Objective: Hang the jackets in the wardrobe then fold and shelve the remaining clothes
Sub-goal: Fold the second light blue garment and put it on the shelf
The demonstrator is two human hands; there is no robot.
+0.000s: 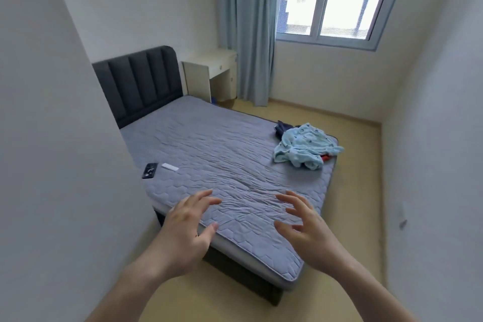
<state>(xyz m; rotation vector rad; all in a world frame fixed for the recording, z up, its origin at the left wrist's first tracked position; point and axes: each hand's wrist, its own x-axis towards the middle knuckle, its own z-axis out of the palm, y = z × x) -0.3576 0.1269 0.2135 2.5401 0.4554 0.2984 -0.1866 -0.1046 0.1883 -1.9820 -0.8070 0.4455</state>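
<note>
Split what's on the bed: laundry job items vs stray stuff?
Job:
- light blue garment, crumpled near the bed's right edge
- dark navy garment behind it
- red-orange item peeking from under it

Stray:
- black phone
- small white object beside the phone

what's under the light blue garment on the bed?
Under the light blue garment, a dark navy piece sticks out at its far side and a red-orange scrap at its near right edge. How many items lie beneath is hidden.
</note>
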